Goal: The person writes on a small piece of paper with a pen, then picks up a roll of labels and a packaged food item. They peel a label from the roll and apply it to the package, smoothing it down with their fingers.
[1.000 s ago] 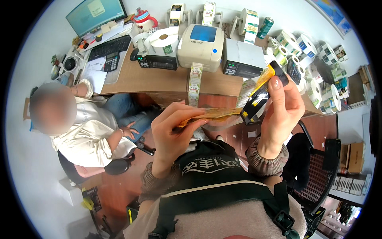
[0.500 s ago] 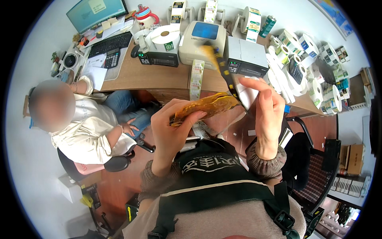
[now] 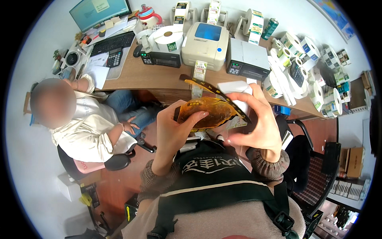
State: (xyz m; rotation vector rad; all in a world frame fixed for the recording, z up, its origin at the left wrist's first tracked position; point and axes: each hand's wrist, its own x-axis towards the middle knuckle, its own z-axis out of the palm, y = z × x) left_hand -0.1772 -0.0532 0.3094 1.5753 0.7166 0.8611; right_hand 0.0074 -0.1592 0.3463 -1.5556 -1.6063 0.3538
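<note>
My left hand [image 3: 173, 127] grips a flat amber-yellow piece [image 3: 207, 111] with a rounded outline and dark edges, its thumb pressed on the face. A narrow black strip with yellow marks [image 3: 213, 88] arcs over it, its far end loose at the upper left. On the right, my right hand [image 3: 260, 123] is curved around the strip's lower end. Its index finger lies close by the strip, perhaps touching, while the thumb stays well apart. Behind these fingers is a white piece [image 3: 234, 86]; whether the hand holds it, I cannot tell.
A beige label printer [image 3: 205, 47] feeds a label strip [image 3: 199, 73] over the desk edge. Two grey-black printers [image 3: 247, 59] flank it. Label rolls [image 3: 292, 44] crowd the right side. At the left, a seated person [image 3: 95, 119] is near the keyboard [image 3: 113, 43]. An office chair [image 3: 314, 171] stands right.
The strip has swung down from upright to an arc leaning left. The amber piece has tilted, showing more of its face. My right hand's thumb and index finger have spread apart.
</note>
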